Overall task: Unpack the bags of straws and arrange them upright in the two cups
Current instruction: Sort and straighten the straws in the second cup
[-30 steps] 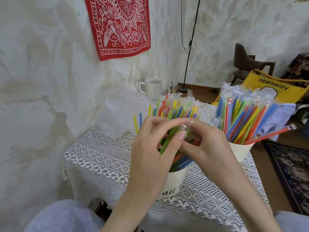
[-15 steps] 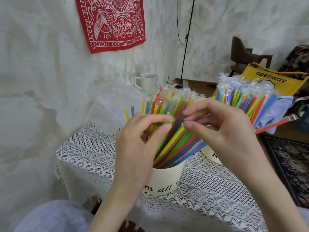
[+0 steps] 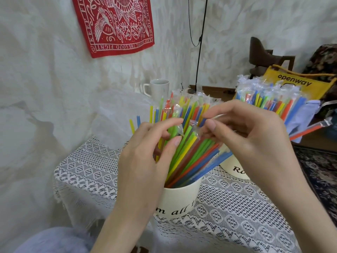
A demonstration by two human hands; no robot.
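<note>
Our left hand (image 3: 144,152) and right hand (image 3: 244,136) meet above the near cup (image 3: 179,198). Each has its fingers curled in a narrow pinch, and the clear wrapper (image 3: 189,125) of a straw crinkles between the two sets of fingertips. A second ago both hands were pressed close together, low over the straws; now they sit a little apart and higher, and the wrapper end shows loose between them. We judge that the film is being pulled open, so one more straw is about to join the rest.

The straws (image 3: 187,156) in the near cup lean in a fan toward the right rather than standing straight, so they will likely need squaring up later. The far cup (image 3: 235,168) sits just beside it, toward the right edge of the tabletop (image 3: 87,170), partly behind our right wrist. It is packed with wrapped straws (image 3: 269,101), and one orange straw (image 3: 308,128) sticks out sideways over that edge.

Both cups crowd the near right part of the lace-covered tabletop, while the left side offers room for moving. A white mug (image 3: 158,89) stands at the far edge, and a yellow bag (image 3: 295,83) sits beyond the right edge.
</note>
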